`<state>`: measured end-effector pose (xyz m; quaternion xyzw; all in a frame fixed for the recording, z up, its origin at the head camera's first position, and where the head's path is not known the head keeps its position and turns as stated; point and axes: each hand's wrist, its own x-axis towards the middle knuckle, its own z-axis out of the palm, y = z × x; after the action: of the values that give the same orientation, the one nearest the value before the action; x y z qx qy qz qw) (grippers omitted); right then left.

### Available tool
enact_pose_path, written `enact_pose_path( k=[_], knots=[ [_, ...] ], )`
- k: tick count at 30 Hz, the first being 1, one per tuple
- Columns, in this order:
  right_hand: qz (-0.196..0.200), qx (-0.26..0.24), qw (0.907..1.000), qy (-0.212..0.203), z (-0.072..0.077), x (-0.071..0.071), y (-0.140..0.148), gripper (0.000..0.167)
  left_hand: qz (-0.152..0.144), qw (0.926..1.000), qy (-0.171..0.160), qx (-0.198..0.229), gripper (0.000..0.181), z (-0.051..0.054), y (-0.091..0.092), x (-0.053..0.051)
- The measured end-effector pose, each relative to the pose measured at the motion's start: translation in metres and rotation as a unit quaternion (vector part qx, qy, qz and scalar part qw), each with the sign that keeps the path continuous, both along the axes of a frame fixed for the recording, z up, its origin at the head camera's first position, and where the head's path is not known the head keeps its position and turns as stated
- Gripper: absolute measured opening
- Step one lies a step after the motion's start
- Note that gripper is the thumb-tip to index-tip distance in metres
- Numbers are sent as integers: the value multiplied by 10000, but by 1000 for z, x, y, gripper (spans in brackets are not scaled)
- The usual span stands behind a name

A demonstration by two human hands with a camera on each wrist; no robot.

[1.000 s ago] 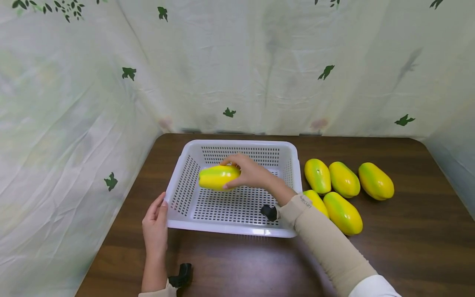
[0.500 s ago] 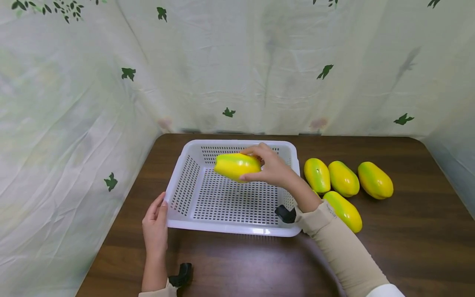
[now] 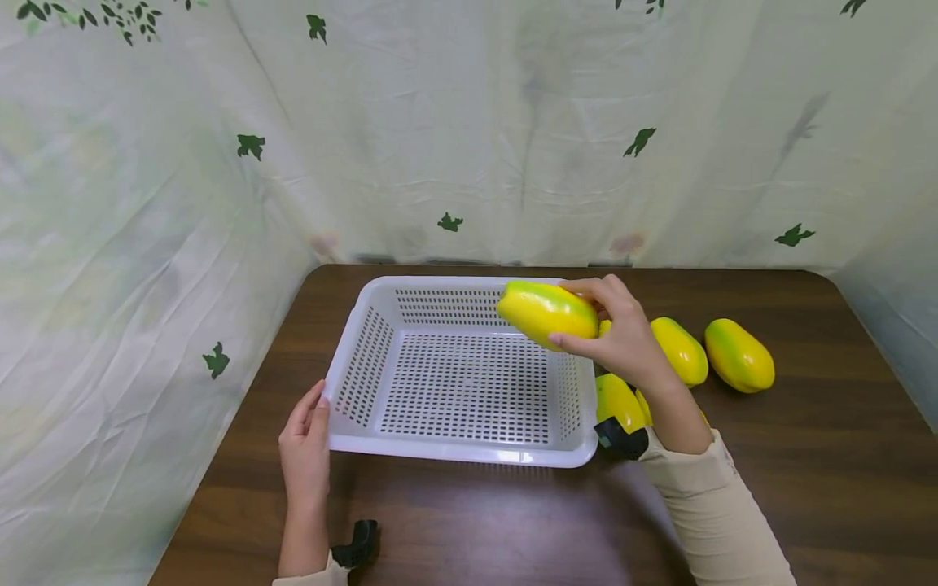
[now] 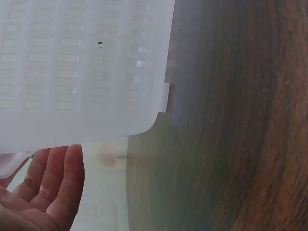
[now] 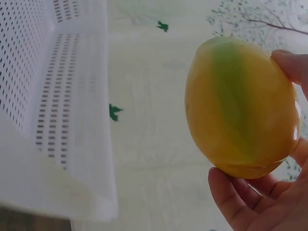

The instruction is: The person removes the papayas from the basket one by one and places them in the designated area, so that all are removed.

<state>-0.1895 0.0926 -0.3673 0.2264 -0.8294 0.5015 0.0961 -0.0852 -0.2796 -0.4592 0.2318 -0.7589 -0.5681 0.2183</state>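
Note:
A yellow papaya with a green streak is gripped by my right hand, thumb on one side and fingers on the other. It is raised over the right end of a white perforated plastic basket. In the right wrist view the papaya appears apart from the basket wall. My left hand pinches the basket's left rim near its front corner; the left wrist view has its fingers at the basket edge. Nothing lies inside the basket.
More papayas lie on the brown wooden table right of the basket, some partly hidden by my right hand and forearm. A pale curtain with green leaf prints hangs behind and at the sides.
My right hand has lifted the papaya from inside the basket and carried it rightward to the basket's right rim. My left hand keeps its hold on the rim.

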Motion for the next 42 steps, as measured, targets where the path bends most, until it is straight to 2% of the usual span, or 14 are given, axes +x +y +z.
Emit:
enact_pose_path(
  k=[7, 14, 21, 26, 29, 33, 34, 38, 42],
  knots=[
    [-641, -5, 9978, 171, -2, 18, 31, 58, -11, 10000, -26, 55, 35, 2, 0, 2],
    [-1382, -66, 9904, -12, -12, 39, 64, 58, 16, 9999, -47, 136, 36, 1, -2, 4],
    [-2387, -11, 9711, -85, -34, 59, 101, 57, -58, 9999, 20, 131, 37, 0, -3, 6],
    [-2965, 173, 9540, -416, -54, 72, 122, 57, -177, 9995, 236, 79, 39, -4, -5, 8],
    [-3143, 397, 9461, -671, -66, 81, 134, 58, -242, 9991, 335, 105, 39, -5, -5, 7],
    [-3235, 598, 9394, -959, -79, 90, 146, 59, -175, 9997, 173, 45, 38, -2, -3, 6],
    [-3321, 643, 9354, -1032, -82, 91, 147, 59, -147, 9998, 146, 49, 38, -1, -3, 5],
    [-3420, 696, 9277, -1324, -91, 97, 151, 61, 40, 9994, -75, -328, 41, 1, -3, 4],
    [-3403, 730, 9244, -1559, -96, 100, 153, 64, 307, 9951, 58, -936, 41, 3, -1, 6]
  ],
)
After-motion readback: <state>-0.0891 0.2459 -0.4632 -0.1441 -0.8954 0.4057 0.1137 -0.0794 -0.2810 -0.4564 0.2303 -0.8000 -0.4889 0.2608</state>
